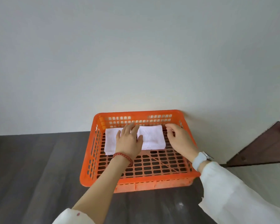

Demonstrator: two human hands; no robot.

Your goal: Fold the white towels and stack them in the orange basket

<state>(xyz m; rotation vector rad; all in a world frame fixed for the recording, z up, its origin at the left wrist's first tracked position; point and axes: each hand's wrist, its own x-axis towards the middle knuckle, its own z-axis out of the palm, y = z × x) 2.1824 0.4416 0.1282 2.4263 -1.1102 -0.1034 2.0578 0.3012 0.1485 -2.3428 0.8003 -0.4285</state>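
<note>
**Folded towel pressed flat at the back of the basket**

Nearest us, white sleeves (236,196) framed both forearms reaching over the dark wooden table (31,167). The orange basket (136,183) sat on it, pushed back to the pale wall (136,54), which we judged kept it from sliding. Our left hand (129,139), with a red bead bracelet (122,156) at the wrist, lay palm down with fingers spread on the folded white towel (152,138), its grip open and closed on nothing, apparently smoothing the fold. Our right hand (179,138), a pale watch (200,159) on its wrist, hovered just beside the towel's right edge, fingers loosely curled and empty. The towel lay along the basket's far side, leaving the near grid floor bare, likely for further towels.
</note>
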